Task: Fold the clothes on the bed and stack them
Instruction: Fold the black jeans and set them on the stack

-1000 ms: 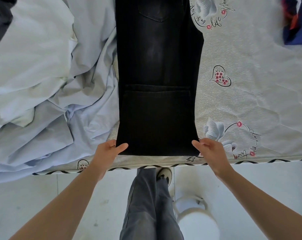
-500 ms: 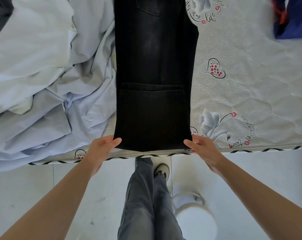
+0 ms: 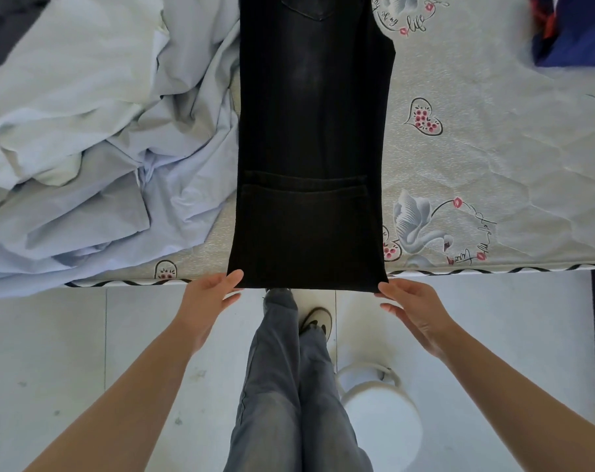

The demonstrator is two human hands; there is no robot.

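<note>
Black jeans [image 3: 309, 137] on bed [image 3: 493, 148]

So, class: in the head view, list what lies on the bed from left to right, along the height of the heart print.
Crumpled pale blue sheet → black jeans → heart print on the bare mattress.

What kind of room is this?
Probably a bedroom: a bare quilted mattress printed with swans and hearts, a rumpled pale blue sheet, black jeans laid out for folding, and a tiled floor.
</note>
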